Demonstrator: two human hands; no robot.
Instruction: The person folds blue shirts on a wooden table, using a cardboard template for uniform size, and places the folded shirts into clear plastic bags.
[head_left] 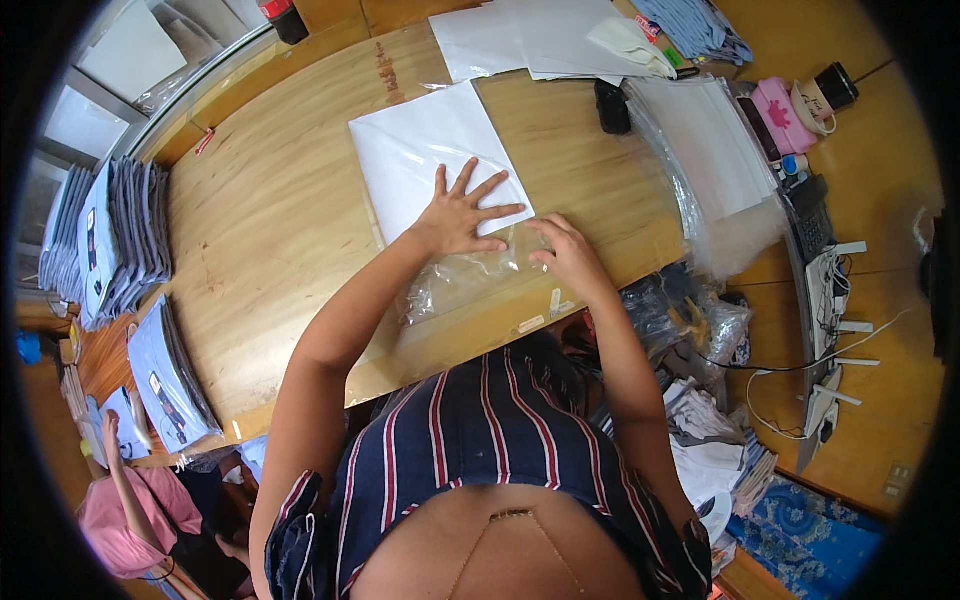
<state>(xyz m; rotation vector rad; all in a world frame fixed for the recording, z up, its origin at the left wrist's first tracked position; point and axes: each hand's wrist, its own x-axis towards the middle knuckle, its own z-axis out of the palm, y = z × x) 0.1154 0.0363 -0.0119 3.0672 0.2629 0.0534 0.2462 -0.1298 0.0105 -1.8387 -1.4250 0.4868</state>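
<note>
A white sheet lies inside a clear plastic bag on the wooden table. My left hand presses flat on the sheet's near right part, its fingers spread wide. Close by on the right, my right hand is at the bag's right edge, with its fingers bent and apart. Whether its fingertips touch the plastic I cannot tell. The bag's near end is crumpled and reaches toward the table's front edge.
Folded blue shirts stand in stacks on the left, with a smaller stack nearer. White sheets lie at the back; a pile of clear bags and a black object are right. A person in pink is at lower left.
</note>
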